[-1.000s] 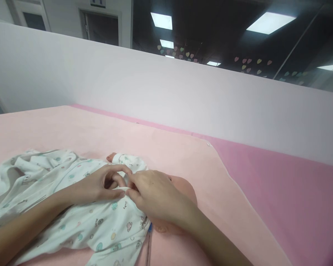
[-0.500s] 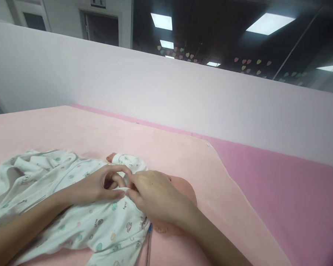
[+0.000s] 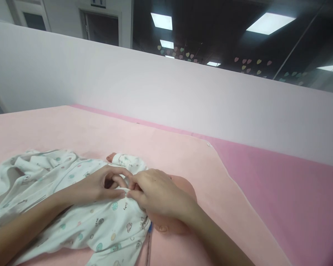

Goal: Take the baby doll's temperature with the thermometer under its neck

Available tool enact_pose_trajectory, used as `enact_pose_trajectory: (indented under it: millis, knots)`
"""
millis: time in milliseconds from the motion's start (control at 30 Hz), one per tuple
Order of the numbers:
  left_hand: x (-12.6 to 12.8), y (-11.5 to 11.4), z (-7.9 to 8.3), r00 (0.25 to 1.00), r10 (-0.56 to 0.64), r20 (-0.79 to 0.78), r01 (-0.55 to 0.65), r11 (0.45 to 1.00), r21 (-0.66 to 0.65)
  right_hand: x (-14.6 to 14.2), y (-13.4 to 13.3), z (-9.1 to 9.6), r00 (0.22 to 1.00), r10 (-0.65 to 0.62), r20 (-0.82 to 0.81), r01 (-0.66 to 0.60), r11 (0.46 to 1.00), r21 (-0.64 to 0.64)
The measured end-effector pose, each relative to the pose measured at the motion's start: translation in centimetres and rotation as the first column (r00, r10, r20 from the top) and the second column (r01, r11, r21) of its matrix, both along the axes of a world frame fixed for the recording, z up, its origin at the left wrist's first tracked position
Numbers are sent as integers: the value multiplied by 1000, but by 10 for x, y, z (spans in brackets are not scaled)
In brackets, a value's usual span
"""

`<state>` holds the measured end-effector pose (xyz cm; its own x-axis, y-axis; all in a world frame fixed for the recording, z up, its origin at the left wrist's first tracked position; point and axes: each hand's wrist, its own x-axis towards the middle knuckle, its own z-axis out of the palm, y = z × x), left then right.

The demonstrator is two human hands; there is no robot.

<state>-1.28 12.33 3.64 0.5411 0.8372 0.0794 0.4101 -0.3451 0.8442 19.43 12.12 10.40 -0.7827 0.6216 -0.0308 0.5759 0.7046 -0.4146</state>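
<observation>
A baby doll [image 3: 184, 186] lies on its back, its head to the right and partly behind my right hand. It wears white printed baby clothes [image 3: 111, 221] with small coloured motifs. My left hand [image 3: 102, 184] is closed in a pinch on the cloth at the doll's upper chest, near the neck. Fingertip to fingertip with it, my right hand [image 3: 158, 194] pinches the same edge of the garment. Whatever fastening lies between the fingers is hidden. One small doll hand [image 3: 111, 157] pokes out of the far sleeve.
Beneath the doll spreads a light pink sheet [image 3: 166, 147] over a darker pink mat [image 3: 280, 177]. A thin clear tube with a blue end [image 3: 149, 240] sits by the doll's neck. Behind runs a white partition [image 3: 166, 88].
My right hand's fingers have shifted very slightly at the collar. The left hand and the doll stay nearly the same.
</observation>
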Motion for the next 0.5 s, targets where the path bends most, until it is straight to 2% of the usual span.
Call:
enact_pose_trajectory:
  millis: [133,367,500]
  knots:
    - [3,-3,6,1000,-3,-15,3,999,-46,1,2,-2,1000,10,-22,-10,1000,-23]
    - [8,-11,16,994,111,5,-110,989,-95,2,3,-4,1000,-2,-8,1,1000,-16]
    - [7,-12,16,994,111,-12,-112,988,-107,2,2,-3,1000,9,-8,-9,1000,-15]
